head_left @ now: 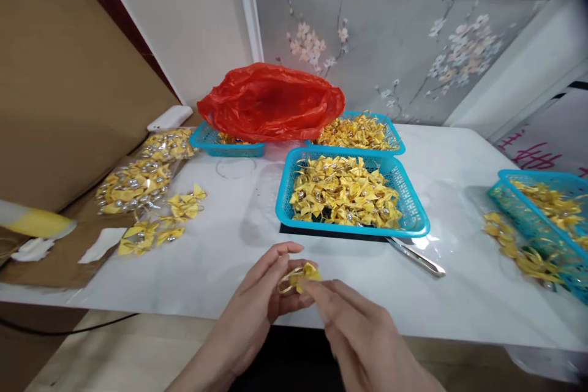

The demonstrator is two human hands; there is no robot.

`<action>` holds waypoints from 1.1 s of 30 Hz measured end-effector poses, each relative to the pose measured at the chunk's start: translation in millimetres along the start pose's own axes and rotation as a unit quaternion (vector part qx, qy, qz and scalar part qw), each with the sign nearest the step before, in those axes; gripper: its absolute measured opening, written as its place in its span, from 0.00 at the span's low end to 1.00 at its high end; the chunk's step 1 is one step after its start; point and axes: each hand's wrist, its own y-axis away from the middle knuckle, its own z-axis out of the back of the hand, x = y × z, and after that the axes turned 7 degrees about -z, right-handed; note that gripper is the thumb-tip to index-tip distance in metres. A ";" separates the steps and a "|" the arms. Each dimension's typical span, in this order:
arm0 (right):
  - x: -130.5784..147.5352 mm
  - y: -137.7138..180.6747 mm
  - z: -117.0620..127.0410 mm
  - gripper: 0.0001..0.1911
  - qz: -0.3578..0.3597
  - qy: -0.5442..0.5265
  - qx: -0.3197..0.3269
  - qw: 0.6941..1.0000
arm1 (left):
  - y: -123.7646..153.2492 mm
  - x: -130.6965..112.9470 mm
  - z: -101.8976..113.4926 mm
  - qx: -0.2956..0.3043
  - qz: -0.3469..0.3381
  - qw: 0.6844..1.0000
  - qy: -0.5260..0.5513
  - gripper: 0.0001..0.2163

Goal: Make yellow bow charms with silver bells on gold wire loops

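Just over the table's front edge, both hands are on a yellow ribbon flower (pixel 310 272) with thin gold-coloured loops. My left hand (pixel 264 294) curls around it, with the loops lying between thumb and fingers. The closed fingertips of my right hand (pixel 358 324) press on the flower's near side and partly hide it. Directly beyond my hands stands a blue plastic basket (pixel 283 196), heaped with similar yellow flowers (pixel 346 193), some with silvery beads.
A red plastic bag (pixel 271 101) lies over a second blue basket (pixel 229 149); a third basket (pixel 395 135) stands behind. Bagged flowers (pixel 133 184) and loose ones (pixel 140 237) lie left. Metal tweezers or similar tool (pixel 420 258) poke out under the front basket. Another basket (pixel 505 180) stands right.
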 end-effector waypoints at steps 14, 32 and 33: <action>27.4 -1.0 38.6 0.07 -0.033 -0.136 -0.200 0.970 | -9.5 11.2 5.9 0.032 -0.086 0.971 -0.221 0.15; 18.6 -26.0 20.3 0.10 -0.003 -0.460 -0.196 0.866 | -5.0 4.6 4.8 0.135 -0.149 0.928 -0.314 0.09; 16.1 -27.3 19.8 0.10 -0.007 -0.461 -0.187 0.867 | -7.8 4.7 5.6 0.125 -0.149 0.927 -0.322 0.11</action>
